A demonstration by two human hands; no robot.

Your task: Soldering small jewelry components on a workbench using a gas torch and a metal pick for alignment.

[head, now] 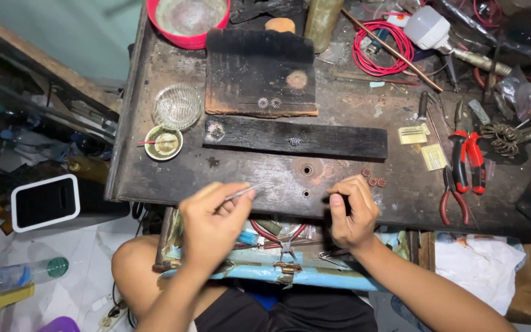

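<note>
My left hand (pixel 211 222) grips thin metal tweezers (pixel 245 192) whose tip points right, over the front of the dark workbench (pixel 253 172). My right hand (pixel 353 212) is closed with thumb against forefinger, pinching something too small to make out. Three small reddish round ornaments (pixel 373 181) lie on the bench just beyond my right hand. A charred wooden bar (pixel 339 141) carries one small silvery filigree piece (pixel 294 141), and a charred block (pixel 259 74) behind it holds two more round filigree pieces (pixel 268 102).
Red-handled pliers (pixel 467 157) and a second pair (pixel 453 200) lie at the right, near small yellow pads (pixel 432 157). A glass dish (pixel 177 106), a small green bowl (pixel 163 142), a red bowl (pixel 188 21) and coiled red wire (pixel 379 46) sit farther back. More pliers (pixel 284 240) rest in the tray on my lap.
</note>
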